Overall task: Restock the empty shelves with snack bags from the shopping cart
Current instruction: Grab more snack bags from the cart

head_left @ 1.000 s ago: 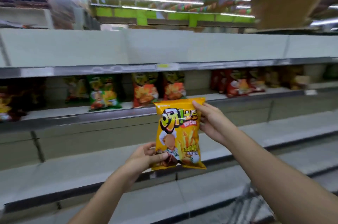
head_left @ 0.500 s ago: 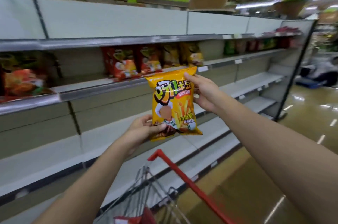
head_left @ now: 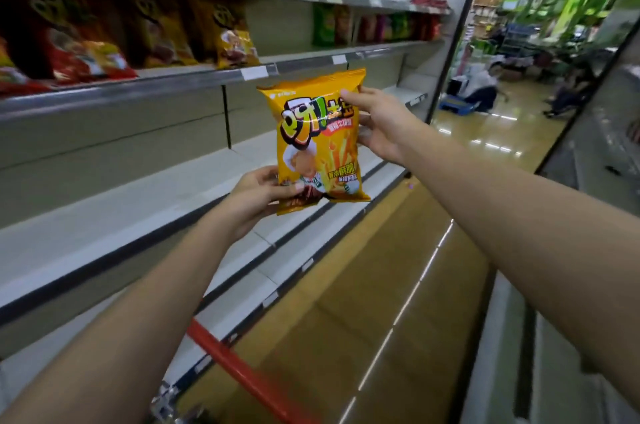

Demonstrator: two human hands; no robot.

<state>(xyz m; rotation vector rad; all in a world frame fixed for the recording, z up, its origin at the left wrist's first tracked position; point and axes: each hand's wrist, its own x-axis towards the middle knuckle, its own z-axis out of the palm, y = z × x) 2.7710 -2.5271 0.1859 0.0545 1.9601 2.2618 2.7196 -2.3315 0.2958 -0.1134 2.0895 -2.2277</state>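
Note:
I hold a yellow snack bag (head_left: 317, 136) upright in front of the shelves, at chest height. My left hand (head_left: 258, 195) pinches its bottom left corner, thumb on the front. My right hand (head_left: 377, 123) grips its upper right edge, fingers curled round it. Behind the bag runs a bare white shelf (head_left: 138, 208), with two more bare shelves below it. The shopping cart's red handle (head_left: 239, 371) shows at the bottom of the view; its basket is out of sight.
The upper shelf (head_left: 173, 80) carries red and yellow snack bags (head_left: 104, 38) on the left and green and red bags (head_left: 367, 26) further right. A glossy yellow aisle floor (head_left: 381, 285) runs ahead. Another shelf unit (head_left: 588, 181) stands on the right. A person crouches far down the aisle (head_left: 481, 91).
My view has swung right along the aisle, and the shelves now recede to the right. Both hands keep the same hold on the bag. The cart handle came into view.

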